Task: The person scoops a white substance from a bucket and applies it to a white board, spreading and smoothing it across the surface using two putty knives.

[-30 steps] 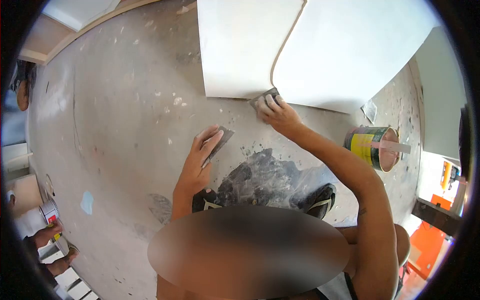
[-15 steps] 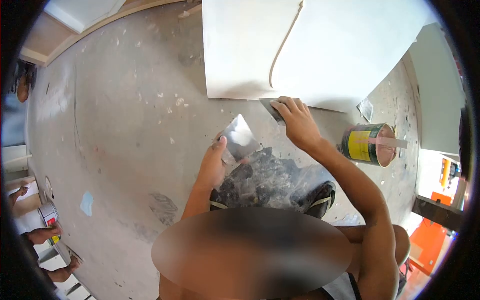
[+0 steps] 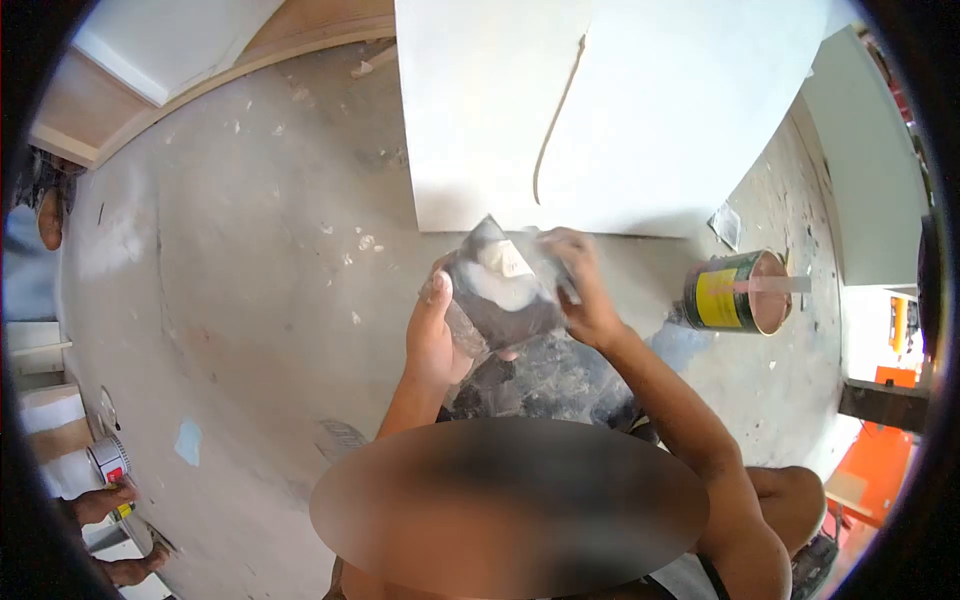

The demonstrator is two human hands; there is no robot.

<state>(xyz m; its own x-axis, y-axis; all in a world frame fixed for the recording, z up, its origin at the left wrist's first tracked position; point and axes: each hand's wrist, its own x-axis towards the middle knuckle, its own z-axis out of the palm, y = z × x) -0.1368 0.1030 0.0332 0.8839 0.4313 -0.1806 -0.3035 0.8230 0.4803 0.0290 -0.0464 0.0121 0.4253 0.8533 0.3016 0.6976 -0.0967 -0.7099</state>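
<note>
My left hand (image 3: 435,325) grips a dark square plate (image 3: 510,315) by its left side, thumb on top. A pale lump of paste (image 3: 505,270) lies on the plate. At the plate's right edge is my right hand (image 3: 583,290), its fingers curled round a thin dark spreader (image 3: 567,283) that is blurred by motion. Beyond both hands stands a large white panel (image 3: 640,120) with a thin, slightly curved beige strip (image 3: 560,120) on its face.
An open can with a yellow label (image 3: 722,298) lies to the right, a flat stick across its mouth. Scraps dot the grey floor (image 3: 260,270). Another person's hands (image 3: 105,500) and a small can (image 3: 108,458) are at the lower left. A pale board (image 3: 865,150) stands at right.
My right hand has come away from the panel's lower edge, back and down to the plate with the spreader. The plate has turned in my left hand, and the view has shifted slightly.
</note>
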